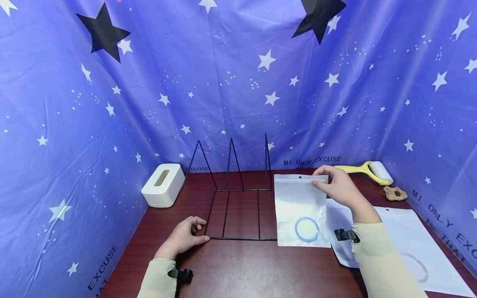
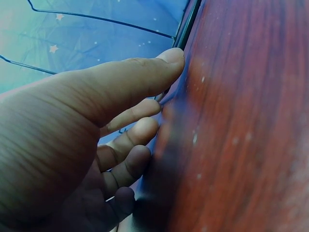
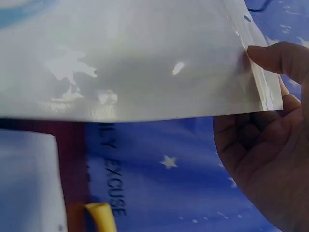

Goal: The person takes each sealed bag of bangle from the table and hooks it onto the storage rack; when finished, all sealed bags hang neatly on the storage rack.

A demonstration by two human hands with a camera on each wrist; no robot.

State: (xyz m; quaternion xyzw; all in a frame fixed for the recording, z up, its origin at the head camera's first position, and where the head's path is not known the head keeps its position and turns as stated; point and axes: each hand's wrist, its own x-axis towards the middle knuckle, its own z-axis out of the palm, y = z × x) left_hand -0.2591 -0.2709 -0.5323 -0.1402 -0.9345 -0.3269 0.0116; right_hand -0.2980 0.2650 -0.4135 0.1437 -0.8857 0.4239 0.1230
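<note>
A black wire rack (image 1: 244,239) with several upright pointed dividers stands on the table. At its front left corner is my left hand (image 1: 183,236); the thumb (image 2: 170,57) lies against the front bar and the curled fingertips are at the side bar. My right hand (image 1: 338,188) pinches a white zip bag (image 1: 298,198) by its top right corner, thumb (image 3: 263,57) on the front face near the zip strip. The bag hangs upright and covers the rack's right end. A blue ring shape (image 1: 307,229) shows low on it.
More white bags (image 1: 402,231) lie on the right, one showing a pale ring shape. Behind them are a yellow-handled lint roller (image 1: 380,173) and a small wooden bear-shaped piece (image 1: 394,193). A white tissue box (image 1: 164,185) stands at the back left. Blue star-patterned cloth (image 1: 238,82) surrounds the table.
</note>
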